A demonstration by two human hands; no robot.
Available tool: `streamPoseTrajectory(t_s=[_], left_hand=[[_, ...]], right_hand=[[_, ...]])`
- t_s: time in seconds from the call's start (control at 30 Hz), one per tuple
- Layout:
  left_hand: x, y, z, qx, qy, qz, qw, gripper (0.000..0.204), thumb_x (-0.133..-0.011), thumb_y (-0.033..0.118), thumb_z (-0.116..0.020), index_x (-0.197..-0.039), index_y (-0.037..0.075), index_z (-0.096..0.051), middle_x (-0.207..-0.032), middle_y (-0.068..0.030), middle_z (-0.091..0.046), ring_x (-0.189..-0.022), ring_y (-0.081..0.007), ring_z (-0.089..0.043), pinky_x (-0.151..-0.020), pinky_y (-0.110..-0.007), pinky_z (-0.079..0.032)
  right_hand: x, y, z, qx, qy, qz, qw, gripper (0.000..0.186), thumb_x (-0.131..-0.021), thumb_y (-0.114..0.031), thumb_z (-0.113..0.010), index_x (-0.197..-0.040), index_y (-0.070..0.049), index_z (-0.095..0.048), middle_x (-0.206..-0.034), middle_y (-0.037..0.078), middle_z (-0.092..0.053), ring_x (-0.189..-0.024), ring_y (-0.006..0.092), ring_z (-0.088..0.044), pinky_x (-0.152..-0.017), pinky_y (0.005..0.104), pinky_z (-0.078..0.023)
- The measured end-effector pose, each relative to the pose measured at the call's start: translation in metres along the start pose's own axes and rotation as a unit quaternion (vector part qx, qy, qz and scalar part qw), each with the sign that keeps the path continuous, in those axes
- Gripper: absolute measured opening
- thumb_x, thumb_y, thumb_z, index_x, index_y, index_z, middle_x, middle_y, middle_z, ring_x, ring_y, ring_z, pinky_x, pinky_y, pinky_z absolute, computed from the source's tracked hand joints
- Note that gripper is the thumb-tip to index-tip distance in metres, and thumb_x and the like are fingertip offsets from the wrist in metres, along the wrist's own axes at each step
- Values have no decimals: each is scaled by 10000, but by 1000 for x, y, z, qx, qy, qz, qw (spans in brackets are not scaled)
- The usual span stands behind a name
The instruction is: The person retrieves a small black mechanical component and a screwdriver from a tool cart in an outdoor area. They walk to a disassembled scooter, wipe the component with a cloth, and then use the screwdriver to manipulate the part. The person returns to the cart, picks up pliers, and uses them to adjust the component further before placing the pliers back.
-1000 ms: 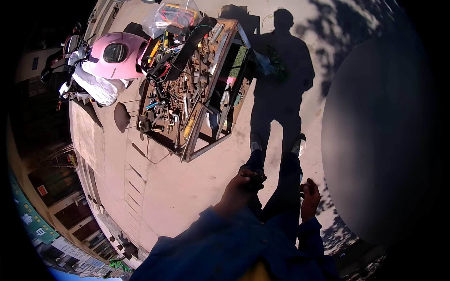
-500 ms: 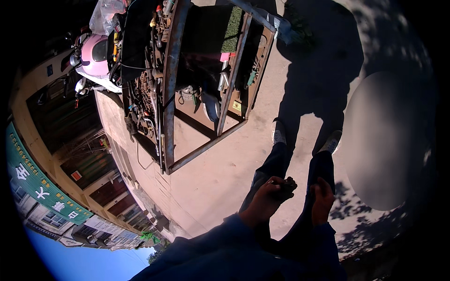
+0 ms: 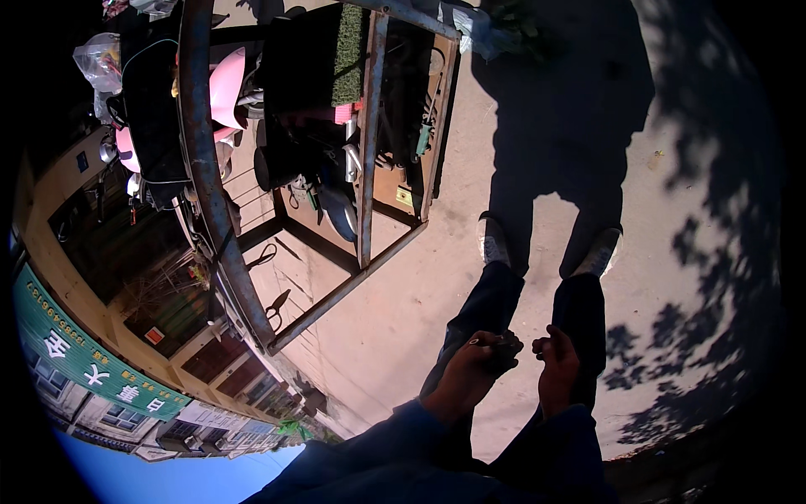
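Observation:
Above my legs, my left hand (image 3: 464, 375) is closed around a small dark lumpy object (image 3: 504, 353), perhaps metal, whose kind I cannot make out. A short pin-like bit shows at the index finger. Just to the right, my right hand (image 3: 559, 370) is closed in a pinch, its fingertips turned toward the dark object with a narrow gap between. Something small and dark (image 3: 539, 345) shows at those fingertips, too small to name. Both sleeves are dark blue, and the hands are partly in shade.
A rusty metal frame stand (image 3: 319, 307) stands ahead on the left, with tools and a green-handled tool (image 3: 424, 139) on its lower boards. Behind it are pink scooter parts (image 3: 225, 88). A plastic bag (image 3: 470, 32) lies at the far side. My shoes (image 3: 598, 254) stand on sunlit concrete.
My right hand has moved a little left, closer to the object in my left hand, and its fingers now pinch. The view has shifted, so the stand sits further left.

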State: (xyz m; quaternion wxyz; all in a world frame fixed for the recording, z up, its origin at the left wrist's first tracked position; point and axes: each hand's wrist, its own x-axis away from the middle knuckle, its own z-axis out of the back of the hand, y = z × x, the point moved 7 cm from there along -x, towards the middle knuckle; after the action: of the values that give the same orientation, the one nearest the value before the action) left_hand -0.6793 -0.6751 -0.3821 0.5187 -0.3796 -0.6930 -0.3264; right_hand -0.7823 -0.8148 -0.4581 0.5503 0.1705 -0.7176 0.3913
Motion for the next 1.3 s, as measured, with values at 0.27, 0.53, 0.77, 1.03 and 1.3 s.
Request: streamPoseTrajectory(t_s=[0.27,0.53,0.77,1.03,1.3], left_hand=[[32,17,-50,-38,-33,-12,999,262,-943,178,-604,-1156,40,-539,-1323,-209,-601,-1282,-346,-575,-1116,-457,-442],[101,28,-123,-100,-102,-35,989,325,-999,136,-529,-1289,-9,-518,-1340,-243,-594,-1196,-338,-600,-1068,-444,-475],[204,32,-237,-103,-128,-94,982,294,-1033,164,-534,-1250,-16,-615,-1128,-169,-695,-922,-236,-674,-806,-387,-561],[262,62,-341,-412,-148,-310,844,337,-901,225,-639,-1181,39,-659,-1112,-153,-699,-1083,-324,-643,-927,-442,-526],[275,93,-360,-142,-284,-200,927,307,-848,199,-627,-1113,46,-645,-1069,-121,-665,-1101,-307,-642,-914,-410,-542]], right_hand=[[29,-35,22,-53,37,11,998,303,-1036,-26,-555,-1334,11,-598,-1006,70,-718,-904,132,-657,-850,294,-524],[98,-90,76,-80,94,72,990,325,-1027,-18,-511,-1341,39,-570,-1023,123,-722,-938,178,-681,-910,312,-548],[160,-125,192,-57,181,146,971,338,-974,-22,-531,-1304,14,-592,-923,97,-734,-790,187,-696,-685,319,-549],[159,-77,349,-70,329,139,931,365,-939,11,-533,-1301,8,-588,-907,132,-752,-730,214,-698,-615,332,-532],[188,-54,358,-108,397,105,905,378,-899,79,-473,-1261,44,-577,-873,177,-733,-692,230,-671,-634,362,-554]])
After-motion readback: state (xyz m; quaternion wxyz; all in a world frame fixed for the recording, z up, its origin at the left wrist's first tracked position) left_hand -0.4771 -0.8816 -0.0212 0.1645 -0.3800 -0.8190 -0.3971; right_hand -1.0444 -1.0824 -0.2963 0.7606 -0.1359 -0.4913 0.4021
